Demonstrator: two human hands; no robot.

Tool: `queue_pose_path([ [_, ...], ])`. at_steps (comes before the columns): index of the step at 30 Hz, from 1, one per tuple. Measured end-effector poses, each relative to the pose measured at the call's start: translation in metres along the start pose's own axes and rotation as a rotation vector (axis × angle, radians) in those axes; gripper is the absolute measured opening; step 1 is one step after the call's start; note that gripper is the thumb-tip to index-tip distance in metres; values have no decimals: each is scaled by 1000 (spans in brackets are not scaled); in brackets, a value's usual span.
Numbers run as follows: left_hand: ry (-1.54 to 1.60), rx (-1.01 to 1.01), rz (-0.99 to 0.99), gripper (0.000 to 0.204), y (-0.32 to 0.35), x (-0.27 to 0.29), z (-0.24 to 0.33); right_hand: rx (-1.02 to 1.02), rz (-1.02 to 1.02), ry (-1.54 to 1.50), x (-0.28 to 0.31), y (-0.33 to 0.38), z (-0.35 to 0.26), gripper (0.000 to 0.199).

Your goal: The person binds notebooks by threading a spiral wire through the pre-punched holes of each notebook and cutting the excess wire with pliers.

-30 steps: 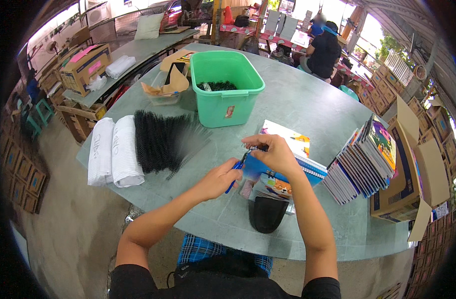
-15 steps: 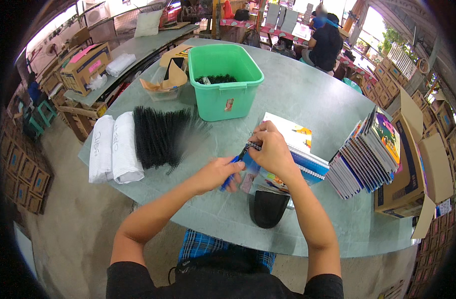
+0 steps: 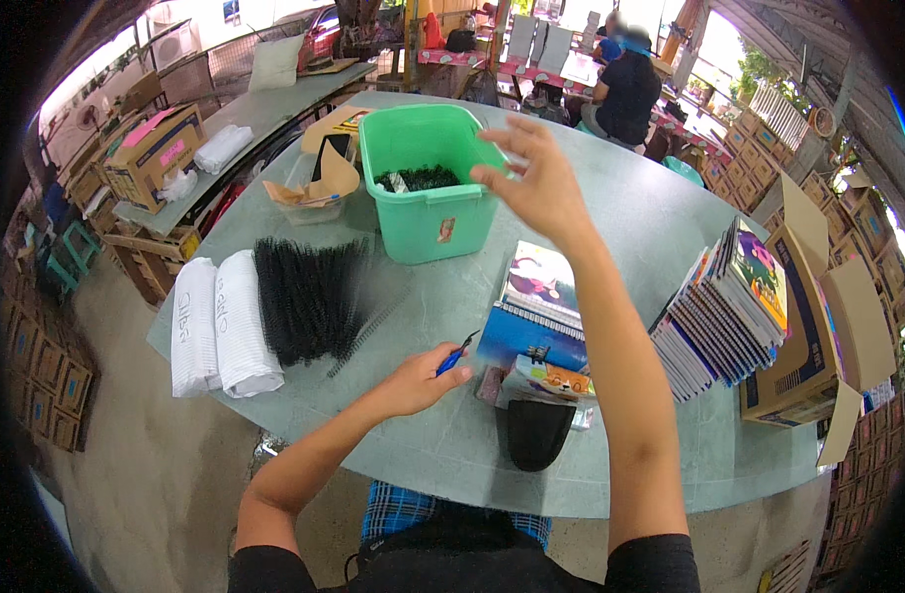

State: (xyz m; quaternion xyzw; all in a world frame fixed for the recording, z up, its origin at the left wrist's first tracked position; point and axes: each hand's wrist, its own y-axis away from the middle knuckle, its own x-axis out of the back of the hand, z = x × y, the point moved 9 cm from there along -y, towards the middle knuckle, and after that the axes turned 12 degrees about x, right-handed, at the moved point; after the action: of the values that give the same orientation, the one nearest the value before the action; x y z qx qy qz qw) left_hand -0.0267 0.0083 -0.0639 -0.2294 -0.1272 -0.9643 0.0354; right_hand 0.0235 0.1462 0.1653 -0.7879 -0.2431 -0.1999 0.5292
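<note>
My left hand (image 3: pixel 423 381) holds a pair of blue-handled pliers (image 3: pixel 452 362) above the table, left of a small pile of spiral notebooks (image 3: pixel 533 334). My right hand (image 3: pixel 539 183) is raised at the right rim of the green plastic bin (image 3: pixel 434 225), fingers apart, holding nothing I can see. Inside the bin lie black curly pieces (image 3: pixel 428 178). A bundle of black spiral binding coils (image 3: pixel 309 301) rests on the table, one coil lying loose at its right side. In front of the notebooks sits a black rounded object (image 3: pixel 539 437), its kind unclear.
Two white wrapped rolls (image 3: pixel 240 326) lie left of the coils. A tray with brown paper (image 3: pixel 309 193) stands beside the bin. At right are a stack of spiral notebooks (image 3: pixel 719 316) and an open cardboard box (image 3: pixel 803 336). A person (image 3: pixel 625 94) sits at a far table.
My right hand has left the notebook's spiral and moved up and away to the bin, opening. My left hand has drawn back slightly left with the pliers.
</note>
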Motion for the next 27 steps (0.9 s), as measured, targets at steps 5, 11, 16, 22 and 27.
queue_pose_path([
  [5,-497,-180,422,46,4,22,-21,30,-125,255,41,57,-15,51],
  [11,-716,-182,605,46,7,7,-50,207,-289,803,-2,240,-50,46],
  [16,-667,-236,617,50,3,5,-49,73,-335,604,36,231,-37,38],
  [22,-659,-276,664,51,8,4,-51,-79,582,401,297,160,-13,21],
  [27,-633,-249,647,50,11,7,-49,-80,374,125,403,118,27,19],
])
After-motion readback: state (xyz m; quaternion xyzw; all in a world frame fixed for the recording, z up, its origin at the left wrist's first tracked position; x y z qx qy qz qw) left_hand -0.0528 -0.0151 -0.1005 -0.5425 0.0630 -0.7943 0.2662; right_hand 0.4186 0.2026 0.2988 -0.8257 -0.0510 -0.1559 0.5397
